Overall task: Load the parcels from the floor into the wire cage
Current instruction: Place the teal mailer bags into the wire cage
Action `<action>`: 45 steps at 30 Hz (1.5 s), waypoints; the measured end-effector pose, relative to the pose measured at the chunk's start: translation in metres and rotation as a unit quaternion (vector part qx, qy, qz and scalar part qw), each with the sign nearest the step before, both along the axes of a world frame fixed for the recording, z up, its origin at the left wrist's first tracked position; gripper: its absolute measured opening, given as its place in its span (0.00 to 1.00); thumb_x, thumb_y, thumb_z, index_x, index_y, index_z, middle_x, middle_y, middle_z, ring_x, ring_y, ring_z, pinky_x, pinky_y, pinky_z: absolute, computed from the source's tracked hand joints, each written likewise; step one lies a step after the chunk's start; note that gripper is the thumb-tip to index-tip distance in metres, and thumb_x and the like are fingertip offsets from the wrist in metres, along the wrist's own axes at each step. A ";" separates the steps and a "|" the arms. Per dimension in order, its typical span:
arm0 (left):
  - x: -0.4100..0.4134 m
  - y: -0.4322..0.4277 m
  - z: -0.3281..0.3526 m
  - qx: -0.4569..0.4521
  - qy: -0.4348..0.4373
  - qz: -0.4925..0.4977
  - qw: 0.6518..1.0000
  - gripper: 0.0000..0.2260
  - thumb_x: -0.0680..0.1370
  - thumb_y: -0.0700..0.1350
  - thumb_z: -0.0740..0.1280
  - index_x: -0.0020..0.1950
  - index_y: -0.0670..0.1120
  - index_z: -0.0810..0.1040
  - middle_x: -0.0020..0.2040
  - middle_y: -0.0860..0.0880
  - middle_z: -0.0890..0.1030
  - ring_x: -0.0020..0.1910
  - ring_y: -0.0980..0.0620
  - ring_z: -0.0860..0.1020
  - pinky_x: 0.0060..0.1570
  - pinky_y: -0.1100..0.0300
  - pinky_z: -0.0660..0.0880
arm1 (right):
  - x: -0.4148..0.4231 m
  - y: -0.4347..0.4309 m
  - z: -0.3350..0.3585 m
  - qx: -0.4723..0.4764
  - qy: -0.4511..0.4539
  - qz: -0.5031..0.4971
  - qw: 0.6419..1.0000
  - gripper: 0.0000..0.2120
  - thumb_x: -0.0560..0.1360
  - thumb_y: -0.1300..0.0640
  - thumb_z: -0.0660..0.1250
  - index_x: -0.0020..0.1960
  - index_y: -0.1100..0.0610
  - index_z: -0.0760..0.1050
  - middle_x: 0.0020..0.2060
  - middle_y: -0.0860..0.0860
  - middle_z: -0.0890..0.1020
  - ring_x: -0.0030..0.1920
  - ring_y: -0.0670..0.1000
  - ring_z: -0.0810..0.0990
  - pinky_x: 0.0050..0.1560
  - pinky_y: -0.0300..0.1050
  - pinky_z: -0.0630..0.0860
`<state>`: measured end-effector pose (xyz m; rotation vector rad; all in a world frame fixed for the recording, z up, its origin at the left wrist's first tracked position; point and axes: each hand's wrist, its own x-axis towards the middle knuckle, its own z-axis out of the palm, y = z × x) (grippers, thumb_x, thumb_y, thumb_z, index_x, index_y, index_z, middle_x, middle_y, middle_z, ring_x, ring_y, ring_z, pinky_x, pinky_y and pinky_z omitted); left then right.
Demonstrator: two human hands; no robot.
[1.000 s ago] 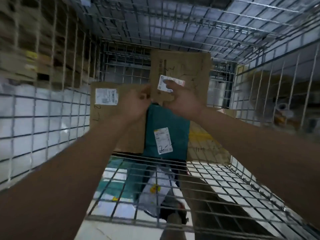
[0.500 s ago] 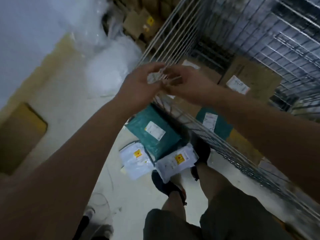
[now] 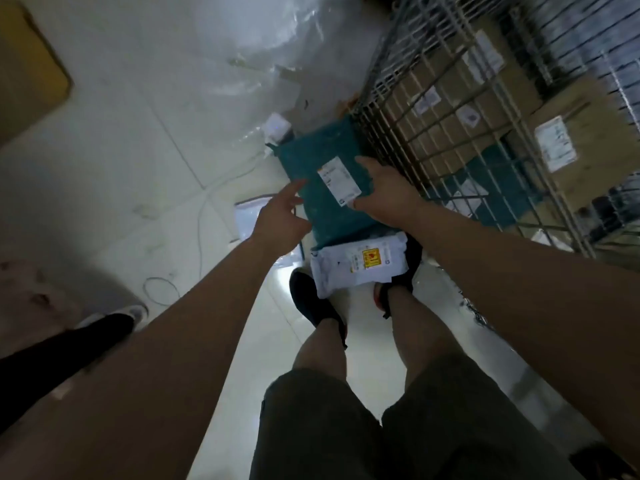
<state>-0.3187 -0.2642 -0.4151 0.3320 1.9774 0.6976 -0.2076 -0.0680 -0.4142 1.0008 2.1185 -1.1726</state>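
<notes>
A teal parcel [image 3: 313, 168] with a white label lies on the floor beside the wire cage [image 3: 391, 109]. My right hand [image 3: 388, 192] hovers over its right side, fingers spread, thumb by the label; whether it touches is unclear. My left hand [image 3: 280, 220] reaches toward the parcel's left edge with fingers extended, holding nothing. A white parcel [image 3: 360, 263] with a yellow sticker lies just below the teal one, by my feet. Another white parcel [image 3: 247, 216] shows partly under my left hand. Inside the cage stand brown cardboard boxes [image 3: 588, 133] and a teal parcel [image 3: 491, 181].
Clear plastic wrap [image 3: 263, 53] is heaped on the white tiled floor behind the parcels. A thin white cable [image 3: 201, 230] runs across the floor. Another person's black shoe and leg [image 3: 86, 337] stand at the left. A brown mat [image 3: 27, 64] lies top left.
My view swung from inside the cage down to the floor. Both hands dropped from cage height to the teal parcel on the floor and spread apart.
</notes>
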 end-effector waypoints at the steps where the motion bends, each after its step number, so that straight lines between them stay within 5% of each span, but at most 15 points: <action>1: 0.005 -0.005 -0.022 -0.022 -0.013 0.013 1.000 0.38 0.72 0.32 0.73 0.78 0.54 0.69 0.67 0.43 0.78 0.55 0.51 0.78 0.45 0.68 0.74 | 0.004 0.001 -0.025 0.004 -0.023 0.016 1.000 0.48 0.72 0.54 0.79 0.83 0.54 0.54 0.74 0.60 0.69 0.73 0.59 0.70 0.65 0.40 0.69; 4: 0.018 -0.009 -0.086 -0.039 -0.013 0.035 0.999 0.41 0.73 0.36 0.76 0.81 0.55 0.63 0.68 0.43 0.77 0.61 0.46 0.78 0.49 0.62 0.73 | 0.011 0.012 -0.099 0.019 -0.080 0.060 0.995 0.62 0.64 0.43 0.82 0.84 0.44 0.45 0.78 0.61 0.62 0.75 0.64 0.66 0.73 0.56 0.69; 7: 0.027 -0.002 -0.156 -0.033 -0.002 0.041 0.999 0.48 0.72 0.38 0.78 0.84 0.52 0.53 0.68 0.42 0.78 0.59 0.47 0.78 0.48 0.63 0.74 | 0.012 0.024 -0.159 0.034 -0.120 0.103 0.987 0.61 0.67 0.42 0.81 0.81 0.34 0.38 0.82 0.59 0.45 0.80 0.66 0.52 0.76 0.61 0.63; 10: 0.036 0.014 -0.215 -0.003 0.021 0.013 1.000 0.51 0.70 0.42 0.79 0.84 0.48 0.49 0.75 0.41 0.72 0.69 0.39 0.74 0.64 0.53 0.74 | 0.012 0.029 -0.216 0.053 -0.093 0.139 0.984 0.63 0.62 0.34 0.80 0.77 0.27 0.34 0.83 0.55 0.39 0.81 0.67 0.45 0.77 0.64 0.60; 12: 0.039 0.027 -0.246 0.027 0.014 0.013 0.999 0.49 0.72 0.41 0.80 0.82 0.46 0.50 0.80 0.40 0.63 0.76 0.41 0.65 0.72 0.56 0.68 | 0.017 0.032 -0.253 0.066 -0.066 0.149 0.984 0.66 0.56 0.26 0.78 0.75 0.25 0.32 0.83 0.52 0.39 0.81 0.68 0.44 0.78 0.66 0.58; 16: 0.035 0.041 -0.295 0.037 0.034 0.050 0.997 0.62 0.65 0.55 0.83 0.84 0.54 0.41 0.80 0.39 0.55 0.80 0.39 0.58 0.78 0.40 0.59 | 0.028 0.039 -0.288 0.044 -0.023 0.063 0.997 0.64 0.62 0.42 0.84 0.79 0.30 0.38 0.81 0.57 0.34 0.82 0.64 0.44 0.77 0.60 0.59; 24: 0.036 0.050 -0.317 0.044 0.039 0.094 0.994 0.64 0.61 0.56 0.84 0.82 0.66 0.39 0.79 0.39 0.57 0.79 0.38 0.60 0.74 0.41 0.67 | 0.032 0.048 -0.306 0.013 0.054 -0.014 0.998 0.60 0.65 0.50 0.84 0.80 0.31 0.45 0.82 0.58 0.43 0.82 0.59 0.47 0.75 0.50 0.58; 29: 0.020 0.046 -0.285 0.048 0.067 0.106 0.991 0.62 0.64 0.53 0.82 0.83 0.61 0.40 0.77 0.44 0.65 0.75 0.45 0.68 0.70 0.52 0.69 | 0.017 0.042 -0.273 0.006 0.084 -0.043 0.996 0.59 0.64 0.50 0.84 0.80 0.31 0.48 0.83 0.55 0.46 0.82 0.55 0.49 0.72 0.42 0.55; 36: -0.003 0.010 -0.185 0.043 0.060 0.182 0.980 0.68 0.58 0.60 0.84 0.81 0.65 0.35 0.80 0.56 0.64 0.75 0.53 0.70 0.71 0.44 0.72 | 0.001 0.016 -0.177 0.032 0.130 -0.039 0.990 0.56 0.63 0.37 0.79 0.79 0.28 0.47 0.74 0.53 0.60 0.71 0.62 0.65 0.74 0.60 0.66; 40: -0.018 -0.024 -0.092 0.048 0.037 0.228 0.972 0.53 0.57 0.57 0.87 0.77 0.59 0.63 0.69 0.60 0.75 0.66 0.57 0.77 0.63 0.48 0.79 | -0.012 0.003 -0.085 0.031 0.206 -0.060 0.976 0.52 0.67 0.41 0.79 0.80 0.30 0.49 0.68 0.48 0.65 0.67 0.56 0.68 0.72 0.59 0.68; 45: -0.037 -0.039 0.021 0.105 0.059 0.281 0.952 0.42 0.64 0.53 0.85 0.73 0.55 0.68 0.67 0.60 0.76 0.61 0.53 0.81 0.56 0.54 0.83 | -0.019 -0.012 0.017 0.020 0.275 -0.108 0.955 0.52 0.69 0.48 0.81 0.81 0.34 0.52 0.71 0.46 0.66 0.73 0.50 0.66 0.75 0.56 0.67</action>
